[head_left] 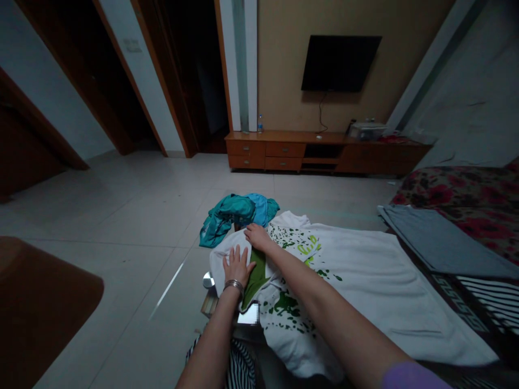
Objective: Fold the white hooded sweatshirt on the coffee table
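A white T-shirt [365,259] with green splatter print is spread out in front of me, its far end toward the sofa. My left hand [238,266], with bracelets at the wrist, presses flat on the white sleeve part, fingers spread, beside a dark green panel [256,273]. Just above it, my right hand [258,236] has its fingers curled down on the fabric at the panel's upper edge, pinching it. Some of those fingertips are hidden. A bright white rectangle [248,314] shows below the green panel.
Teal and blue clothing [233,210] is heaped beyond my hands. Folded grey fabric [441,237] and striped cloth [492,302] lie right, near a floral sofa [458,189]. A brown rounded piece of furniture [44,308] stands left. A low wooden TV cabinet [284,148] lines the wall.
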`<control>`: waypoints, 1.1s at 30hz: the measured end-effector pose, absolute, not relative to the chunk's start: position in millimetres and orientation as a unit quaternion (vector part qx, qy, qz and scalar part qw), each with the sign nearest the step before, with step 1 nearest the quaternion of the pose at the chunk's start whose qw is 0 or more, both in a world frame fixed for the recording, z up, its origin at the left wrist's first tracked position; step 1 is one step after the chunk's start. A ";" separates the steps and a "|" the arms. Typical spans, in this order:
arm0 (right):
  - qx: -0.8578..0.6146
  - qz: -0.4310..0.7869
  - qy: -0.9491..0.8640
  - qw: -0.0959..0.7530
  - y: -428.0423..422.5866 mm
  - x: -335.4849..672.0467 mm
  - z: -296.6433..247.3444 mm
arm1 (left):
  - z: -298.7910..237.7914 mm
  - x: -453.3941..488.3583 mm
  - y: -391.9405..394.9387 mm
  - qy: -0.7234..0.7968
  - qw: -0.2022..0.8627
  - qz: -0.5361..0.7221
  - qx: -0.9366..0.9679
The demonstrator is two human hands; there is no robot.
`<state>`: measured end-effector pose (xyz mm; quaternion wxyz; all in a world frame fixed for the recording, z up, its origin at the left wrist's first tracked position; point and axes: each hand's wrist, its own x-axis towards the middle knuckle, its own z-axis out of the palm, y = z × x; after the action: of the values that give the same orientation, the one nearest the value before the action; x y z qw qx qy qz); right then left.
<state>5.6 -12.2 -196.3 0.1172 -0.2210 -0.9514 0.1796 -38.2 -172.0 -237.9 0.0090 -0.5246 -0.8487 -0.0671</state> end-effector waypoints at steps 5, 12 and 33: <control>-0.255 0.208 -0.930 0.162 -1.0 25.8 -183.7 | -241.3 -39.7 -172.9 -0.849 0.022 -0.068 -0.524; -0.395 0.246 -0.831 0.303 -3.4 208.8 -188.7 | -237.5 -35.3 -174.9 -0.857 0.031 -0.063 -0.510; -0.521 0.132 -0.824 0.182 -79.1 663.9 -252.4 | -182.6 37.1 -246.1 -0.719 0.034 0.011 -0.694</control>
<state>663.9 -79.1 -252.4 0.1824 -0.5206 -0.8235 0.1324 37.1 -246.1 -182.6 0.0341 -0.6939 -0.7191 0.0112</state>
